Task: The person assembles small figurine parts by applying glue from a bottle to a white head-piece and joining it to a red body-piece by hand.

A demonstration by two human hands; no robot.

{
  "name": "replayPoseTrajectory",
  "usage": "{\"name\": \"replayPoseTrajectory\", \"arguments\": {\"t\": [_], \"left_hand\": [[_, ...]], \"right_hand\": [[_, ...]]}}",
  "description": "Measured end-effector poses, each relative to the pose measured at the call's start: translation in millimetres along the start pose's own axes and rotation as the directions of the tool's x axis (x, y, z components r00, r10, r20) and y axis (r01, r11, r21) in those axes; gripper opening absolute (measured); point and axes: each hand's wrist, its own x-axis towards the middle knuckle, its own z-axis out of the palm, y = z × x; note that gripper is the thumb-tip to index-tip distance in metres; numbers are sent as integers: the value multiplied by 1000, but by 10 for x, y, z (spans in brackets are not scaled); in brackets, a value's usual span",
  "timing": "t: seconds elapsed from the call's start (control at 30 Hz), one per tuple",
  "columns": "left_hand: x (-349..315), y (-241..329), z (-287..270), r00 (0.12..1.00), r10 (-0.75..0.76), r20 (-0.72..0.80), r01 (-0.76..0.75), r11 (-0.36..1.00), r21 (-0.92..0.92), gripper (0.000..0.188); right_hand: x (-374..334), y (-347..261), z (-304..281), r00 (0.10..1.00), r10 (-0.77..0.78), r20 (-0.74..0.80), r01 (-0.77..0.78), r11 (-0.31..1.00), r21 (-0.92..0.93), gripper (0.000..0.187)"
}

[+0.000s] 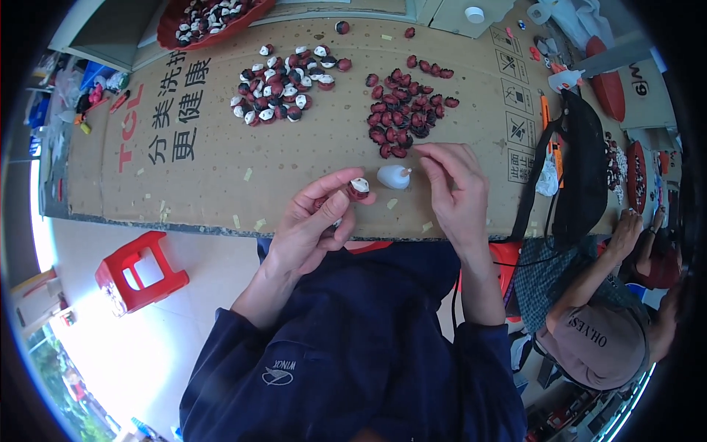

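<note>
My left hand (309,221) pinches a small round dark-red piece with a white top (359,186) between its fingers. More red and white bits show partly behind its curled fingers. My right hand (458,188) hovers by the near edge of a pile of dark-red and black pieces (401,110), thumb and forefinger slightly apart, with nothing visible between them. Between my hands, a small white squeeze bottle with an orange tip (394,177) lies on the cardboard. Farther left sits a cluster of red-and-black pieces with white tops (276,88).
Cardboard (221,162) covers the table. A red bowl (213,40) of similar pieces stands at the far left. A black bag (582,169) and an orange cutter (557,162) lie at the right. A red stool (143,272) is on the floor; another person (600,339) sits to the right.
</note>
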Motion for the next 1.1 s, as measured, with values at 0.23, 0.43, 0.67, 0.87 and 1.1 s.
{"name": "replayPoseTrajectory", "arguments": {"t": [0.23,0.43,0.67,0.87,1.1], "left_hand": [[-15,-67,-10,999,-53,-1,53,999,-2,31],[-18,-116,47,997,-68,39,66,997,38,31],[37,-236,205,985,-165,55,160,983,95,30],[10,-347,270,996,-85,-23,88,963,254,25],[19,-342,340,996,-76,-36,83,945,318,25]], "right_hand": [[56,53,86,983,-141,119,158,975,-158,25],[-106,-134,-218,962,272,40,-274,937,218,18],[-281,-356,-363,981,28,190,-82,955,286,25],[-358,-367,-361,959,-198,202,182,979,95,33],[-466,-381,-344,929,-251,273,272,961,-42,39]]}}
